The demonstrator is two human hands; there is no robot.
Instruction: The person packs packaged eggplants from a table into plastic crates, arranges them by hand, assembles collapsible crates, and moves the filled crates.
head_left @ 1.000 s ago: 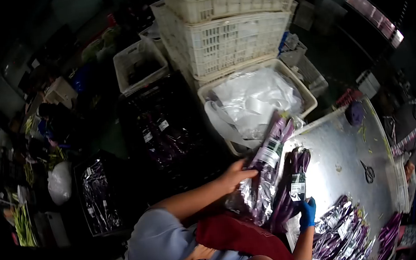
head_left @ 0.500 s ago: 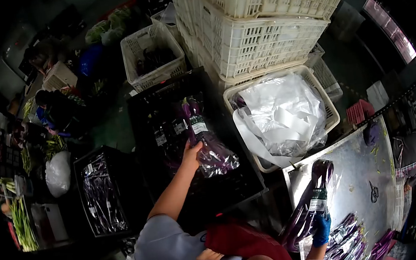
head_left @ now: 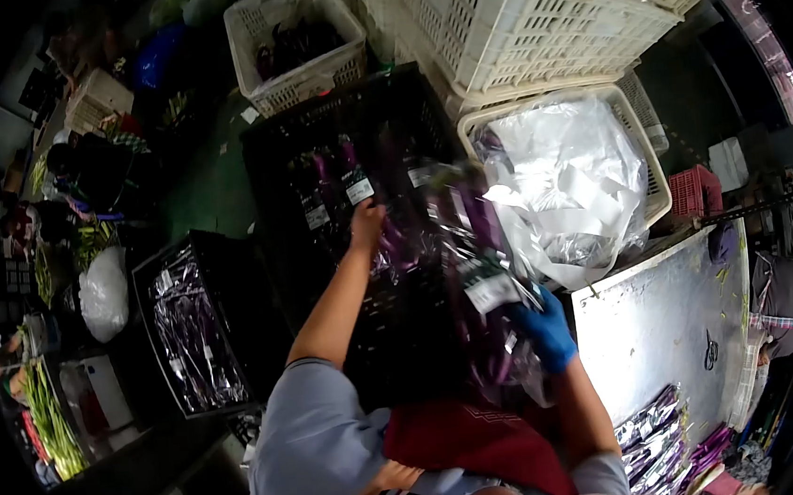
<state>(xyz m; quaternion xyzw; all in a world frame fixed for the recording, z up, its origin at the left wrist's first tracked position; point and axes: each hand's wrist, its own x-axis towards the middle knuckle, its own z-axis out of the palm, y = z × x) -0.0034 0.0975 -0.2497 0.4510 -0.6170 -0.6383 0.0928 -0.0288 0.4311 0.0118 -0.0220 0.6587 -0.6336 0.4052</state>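
Note:
Over the black crate (head_left: 366, 335), my gloved right hand (head_left: 549, 330) grips a clear bag of eggplants (head_left: 476, 240) with a white label; motion blurs the bag. My bare left hand (head_left: 369, 223) is inside the crate, its fingers closed on another bagged pack of eggplants (head_left: 357, 180) just below the label. Further labelled packs (head_left: 314, 203) lie beside it in the crate.
A white basket (head_left: 660, 182) holding plastic bags (head_left: 578, 166) stands right of the crate, below stacked white crates (head_left: 557, 35). A metal table (head_left: 657, 319) carries bagged eggplants (head_left: 654, 442). Another black crate (head_left: 142, 298) is at left. A person (head_left: 783, 298) stands far right.
My left hand has set its eggplant pack down among the others in the crate. My right hand has carried its bag leftward from the metal table to over the crate.

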